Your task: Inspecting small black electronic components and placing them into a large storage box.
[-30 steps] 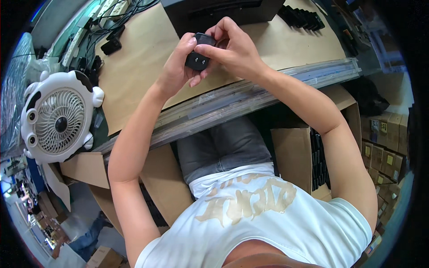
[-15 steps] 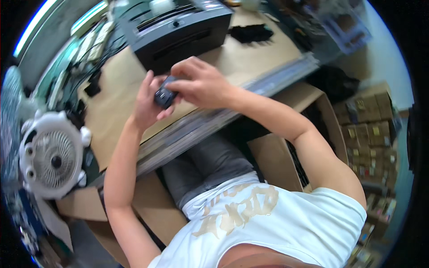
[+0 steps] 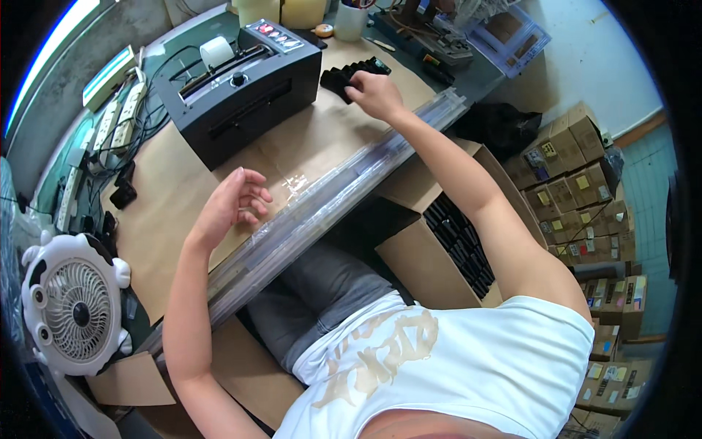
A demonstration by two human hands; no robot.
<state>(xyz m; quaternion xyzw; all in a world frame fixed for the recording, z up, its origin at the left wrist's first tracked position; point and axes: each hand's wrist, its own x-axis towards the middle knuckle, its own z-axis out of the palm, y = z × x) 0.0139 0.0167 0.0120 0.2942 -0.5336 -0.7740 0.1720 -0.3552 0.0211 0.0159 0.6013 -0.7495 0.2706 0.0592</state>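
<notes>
My right hand (image 3: 374, 95) reaches to a row of small black pieces (image 3: 338, 79) lying together on the brown paper-covered table. Its fingers are curled together against the near side of the row; what they grip there is hidden. Over the table's near left part hangs my left hand (image 3: 230, 205), fingers loosely bent and apart, with nothing in it. A dark grey desktop machine (image 3: 248, 110) with a white roll (image 3: 216, 51) on top stands beyond both hands.
Clear plastic strips (image 3: 322, 197) run along the table's front edge. Below it, an open carton (image 3: 417, 256) holds rows of black pieces (image 3: 461, 241). A white fan (image 3: 77, 307) is at the left, beside power strips (image 3: 121, 117). Stacked cartons (image 3: 570, 161) line the right.
The small dark device is no longer between my hands. My right hand has moved away to the right, to the black row; my left hand stays behind, empty. The view has shifted.
</notes>
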